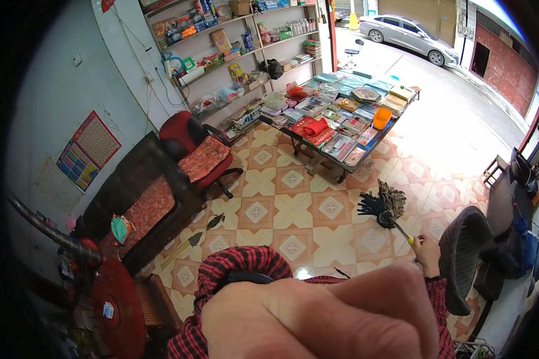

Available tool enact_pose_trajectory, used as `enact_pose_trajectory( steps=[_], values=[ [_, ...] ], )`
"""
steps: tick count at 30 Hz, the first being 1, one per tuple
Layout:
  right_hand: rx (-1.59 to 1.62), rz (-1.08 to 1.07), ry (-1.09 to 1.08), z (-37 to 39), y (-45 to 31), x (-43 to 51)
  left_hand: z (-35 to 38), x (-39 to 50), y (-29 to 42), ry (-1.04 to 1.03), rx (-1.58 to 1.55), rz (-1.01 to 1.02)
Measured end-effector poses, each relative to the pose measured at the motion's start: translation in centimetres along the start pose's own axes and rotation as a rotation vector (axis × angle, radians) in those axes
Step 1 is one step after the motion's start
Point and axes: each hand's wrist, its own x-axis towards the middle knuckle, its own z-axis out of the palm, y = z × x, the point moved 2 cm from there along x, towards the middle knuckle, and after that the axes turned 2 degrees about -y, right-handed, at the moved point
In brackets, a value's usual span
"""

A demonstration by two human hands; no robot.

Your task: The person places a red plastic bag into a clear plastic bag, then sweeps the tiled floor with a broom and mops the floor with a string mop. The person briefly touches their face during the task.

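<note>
My right hand (426, 253), at the end of a red-and-black plaid sleeve, is closed around the handle of a mop (402, 231). A yellow-green part of the handle shows beside my fingers. The mop head (382, 204), with dark and grey-brown cloth strips, is over the tiled floor (292, 206), ahead and to the right. My left hand (314, 314) looms large and blurred at the bottom, very close to the camera. Its fingertips are hidden, so I cannot tell whether it holds anything.
A low table (350, 168) bears stationery, boxes and an orange basket (382, 118). Left stand a red office chair (206, 161), a dark sofa (139, 179) and a round red table (117, 309). A wicker chair (462, 260) stands close right. Stocked shelves (251, 54) line the wall.
</note>
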Motion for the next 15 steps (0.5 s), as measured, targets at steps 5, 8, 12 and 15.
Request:
enact_pose_trajectory(
  steps=[5,8,12,15],
  values=[
    [-0.049,0.084,0.004,0.3,1.8,-2.0,-2.0,-0.5,-1.5,0.047,-0.271,0.021],
    [-0.095,0.066,0.058,0.4,3.1,-2.6,-3.6,-0.3,-4.0,0.108,-0.496,0.027],
    [-0.076,0.113,0.078,0.2,4.1,-2.2,-4.5,0.1,-8.2,0.293,-0.707,-0.023],
    [-0.092,0.128,0.059,-0.3,4.4,-1.3,-4.4,-0.6,-9.9,0.463,-0.723,-0.141]
  ],
)
